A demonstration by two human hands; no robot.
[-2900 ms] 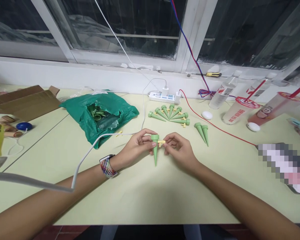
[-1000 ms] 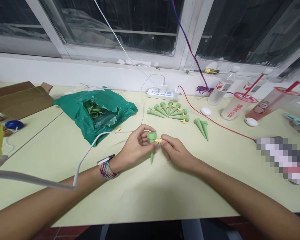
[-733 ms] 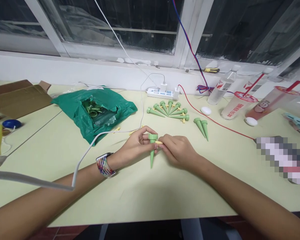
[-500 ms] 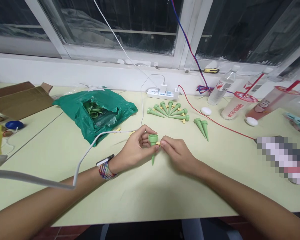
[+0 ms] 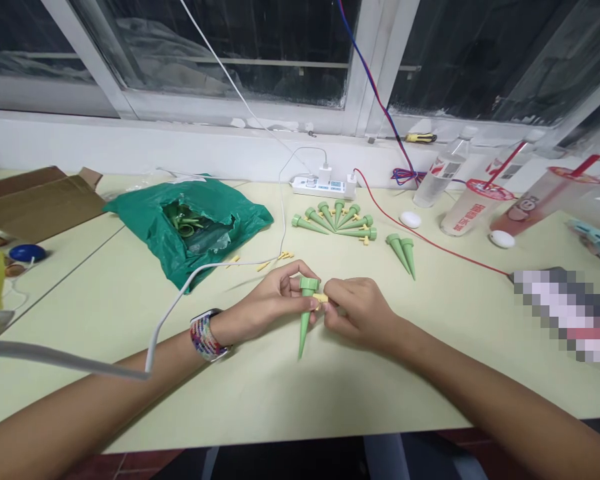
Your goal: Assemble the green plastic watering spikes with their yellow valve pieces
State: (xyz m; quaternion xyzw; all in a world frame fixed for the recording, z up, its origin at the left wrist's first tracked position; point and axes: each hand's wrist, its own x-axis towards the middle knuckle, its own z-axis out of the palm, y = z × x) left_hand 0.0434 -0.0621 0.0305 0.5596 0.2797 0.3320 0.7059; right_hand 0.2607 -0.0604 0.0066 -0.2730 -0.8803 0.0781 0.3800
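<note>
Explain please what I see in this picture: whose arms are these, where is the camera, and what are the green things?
The camera sits on a person's head and looks down at their own two bare hands. The left hand holds a green cone spike near its wide top, tip pointing down. The right hand pinches a small yellow piece at the spike's side. On the pale table lie a fan of similar spikes, two more spikes, loose yellow pieces, a green plastic bag, a power strip and drink cups.

The left hand (image 5: 275, 303) pinches a green spike (image 5: 305, 320), tip down. The right hand (image 5: 353, 310) holds a yellow valve (image 5: 321, 298) against its side.
</note>
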